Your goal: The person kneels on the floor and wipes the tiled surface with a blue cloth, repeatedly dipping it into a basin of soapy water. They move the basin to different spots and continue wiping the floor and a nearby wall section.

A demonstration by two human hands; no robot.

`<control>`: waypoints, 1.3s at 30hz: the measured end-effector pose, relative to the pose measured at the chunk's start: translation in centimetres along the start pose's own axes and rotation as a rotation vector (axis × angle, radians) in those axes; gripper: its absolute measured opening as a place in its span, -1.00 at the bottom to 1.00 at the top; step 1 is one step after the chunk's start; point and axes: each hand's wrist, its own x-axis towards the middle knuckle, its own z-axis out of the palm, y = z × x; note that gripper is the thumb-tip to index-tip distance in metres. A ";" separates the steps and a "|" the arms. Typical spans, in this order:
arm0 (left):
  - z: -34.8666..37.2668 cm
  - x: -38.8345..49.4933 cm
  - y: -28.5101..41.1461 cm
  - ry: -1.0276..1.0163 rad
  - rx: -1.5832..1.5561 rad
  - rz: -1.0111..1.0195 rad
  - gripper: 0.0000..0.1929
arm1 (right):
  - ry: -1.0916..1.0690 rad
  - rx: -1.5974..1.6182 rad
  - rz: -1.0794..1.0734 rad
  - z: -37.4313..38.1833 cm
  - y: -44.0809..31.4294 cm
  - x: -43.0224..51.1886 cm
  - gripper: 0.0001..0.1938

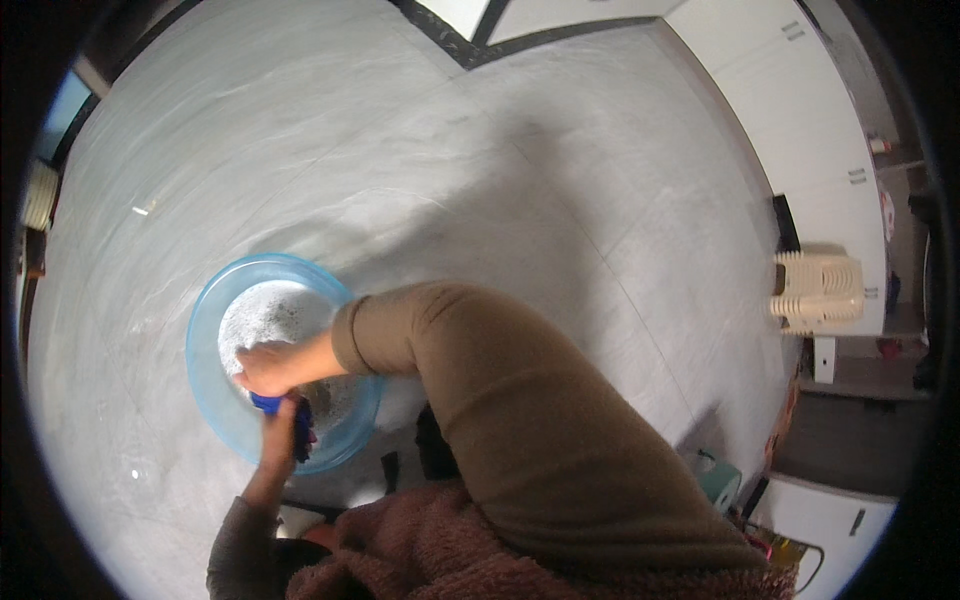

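Note:
A translucent blue plastic basin (pixel 202 352) stands on the floor at the left of the view, with foamy, soapy water (pixel 262 311) inside. My right hand (pixel 268 367) reaches across from the right in a brown sleeve, its fingers closed at the upper end of a blue cloth (pixel 268 403). Just below, my left hand (pixel 279 436) comes up from the lower left and grips the same cloth, which hangs dark and bunched beside it. The cloth is over the near part of the basin. My right forearm hides part of the basin's right rim.
The basin stands on a pale grey marbled floor (pixel 390 150). White cabinets (pixel 795 127) line the right side, with a cream plastic stool (pixel 821 292) in front. A green container (pixel 716 480) stands at the lower right. A dark-edged white unit (pixel 570 19) is at the top.

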 end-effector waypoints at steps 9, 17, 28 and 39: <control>-1.1 3.2 10.3 0.010 0.005 0.459 -0.43 | -0.094 0.814 -0.198 -10.7 3.4 -4.4 0.30; 10.8 4.9 16.5 -0.054 0.319 0.674 -0.46 | 0.462 1.227 -0.411 -11.7 8.8 -11.4 0.33; 3.5 4.5 18.9 0.178 0.562 0.816 -0.54 | 0.531 1.131 -0.440 -14.5 8.6 -15.6 -0.31; 0.1 2.4 37.0 0.020 0.314 1.196 -0.39 | 1.366 0.211 -0.768 -24.1 4.3 -21.4 -0.44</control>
